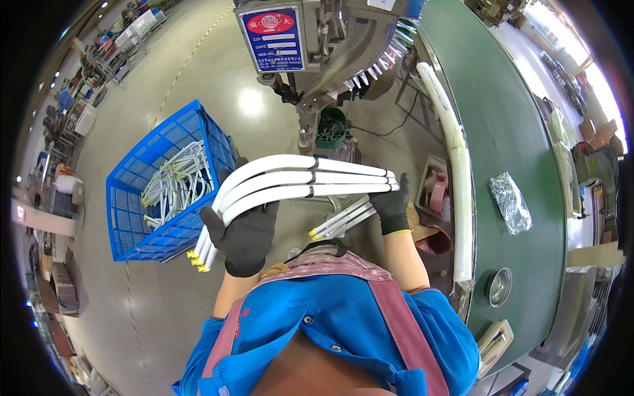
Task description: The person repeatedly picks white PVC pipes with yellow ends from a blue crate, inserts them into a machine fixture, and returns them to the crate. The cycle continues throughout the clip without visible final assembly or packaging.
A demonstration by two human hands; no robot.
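Observation:
Three white bent tubes (pixel 347 178) with black bands lie side by side across my front, held up between both hands. My left hand (pixel 247 234), in a black glove, is closed around their left bend, its thumb on the near side. Below it, grey tube ends with yellow tips (pixel 199 259) stick out. My right hand (pixel 391 206), also gloved in black, grips the tubes' right ends. Beside it, grey tube legs with yellow tips (pixel 342 219) slant down toward my lap; their join with the white parts is hidden by the right hand.
A blue crate (pixel 122 228) of similar tubes stands at left. Ahead is a machine (pixel 317 49) with a ring of metal pins, and a green bin (pixel 330 127) of small parts below. At right runs a green bench (pixel 508 132) with a plastic bag (pixel 510 202) and metal bowl (pixel 500 287).

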